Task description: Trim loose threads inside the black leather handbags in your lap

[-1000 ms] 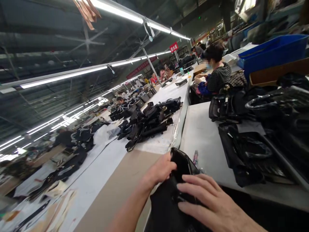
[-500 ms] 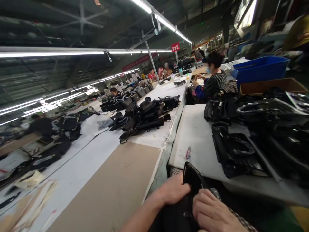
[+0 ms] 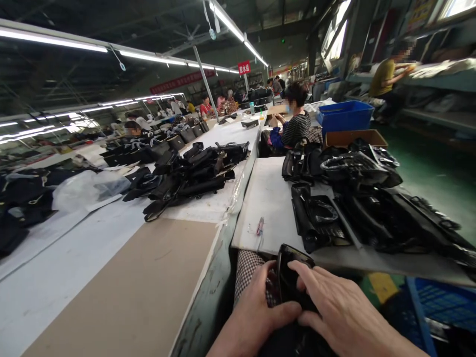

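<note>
A glossy black bag (image 3: pixel 284 270) with a stiff upper edge is held low in front of me, above a checked cloth (image 3: pixel 247 270). My left hand (image 3: pixel 256 312) wraps around its left side, thumb across the front. On the right side, my right hand (image 3: pixel 334 297) grips the bag, its index finger bent over the upper edge. My hands hide much of the bag's lower part. Beyond it, a small reddish tool (image 3: pixel 260 226) lies on a white board (image 3: pixel 262 193).
Black bags, some with plastic-wrapped handles (image 3: pixel 323 212), lie on the right. A long table (image 3: pixel 130 287) on the left bears a black pile (image 3: pixel 197 173). A blue crate (image 3: pixel 420 307) stands low right. A seated person (image 3: pixel 299 124) works ahead; another person (image 3: pixel 385 77) is far right.
My view has swung right, bringing the blue crate and green floor into sight. My right hand has opened from a tight fist-like grip and its finger now reaches over the bag's upper edge.
</note>
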Available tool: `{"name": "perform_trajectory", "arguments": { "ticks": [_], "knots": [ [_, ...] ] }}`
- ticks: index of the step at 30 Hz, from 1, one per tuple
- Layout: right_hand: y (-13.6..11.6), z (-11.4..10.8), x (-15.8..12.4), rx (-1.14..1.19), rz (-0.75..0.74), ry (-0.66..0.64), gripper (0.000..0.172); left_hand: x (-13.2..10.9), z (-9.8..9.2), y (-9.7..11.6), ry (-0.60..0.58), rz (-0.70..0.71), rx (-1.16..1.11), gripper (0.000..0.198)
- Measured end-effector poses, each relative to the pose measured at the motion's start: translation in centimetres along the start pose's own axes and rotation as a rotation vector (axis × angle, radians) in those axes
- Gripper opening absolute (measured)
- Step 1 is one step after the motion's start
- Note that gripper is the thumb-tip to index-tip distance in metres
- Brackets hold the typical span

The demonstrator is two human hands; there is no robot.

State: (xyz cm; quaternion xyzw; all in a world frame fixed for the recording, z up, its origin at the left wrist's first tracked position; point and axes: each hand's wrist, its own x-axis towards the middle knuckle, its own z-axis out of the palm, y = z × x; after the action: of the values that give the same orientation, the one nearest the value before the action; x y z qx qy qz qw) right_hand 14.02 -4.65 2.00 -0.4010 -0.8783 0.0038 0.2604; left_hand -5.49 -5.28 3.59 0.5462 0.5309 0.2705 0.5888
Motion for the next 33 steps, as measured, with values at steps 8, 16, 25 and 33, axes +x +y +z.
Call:
{"name": "perform_trajectory", "arguments": {
  "ticks": [8,16,25,33],
  "knots": [
    [4.1,1.9,-2.9,0.007,0.224,0.037,0.031,-0.7,0.0,-1.8,0.137,-0.027,-0.027,0.045],
    [1.6,2.5,-0.5,0.179,0.128,0.143,0.024,-1.3,2.6,2.6,0.151,0.258,0.204,0.03],
    [1.7,2.9,-0.2,0.244,0.154,0.274,0.02,-1.2,2.4,3.7,0.013,0.174,0.784,0.01],
    [1.2,3.1,-0.7,0.288,0.328,0.2,0.035,-0.2,4.6,1.9,0.355,0.091,1.182,0.011]
  ]
}}
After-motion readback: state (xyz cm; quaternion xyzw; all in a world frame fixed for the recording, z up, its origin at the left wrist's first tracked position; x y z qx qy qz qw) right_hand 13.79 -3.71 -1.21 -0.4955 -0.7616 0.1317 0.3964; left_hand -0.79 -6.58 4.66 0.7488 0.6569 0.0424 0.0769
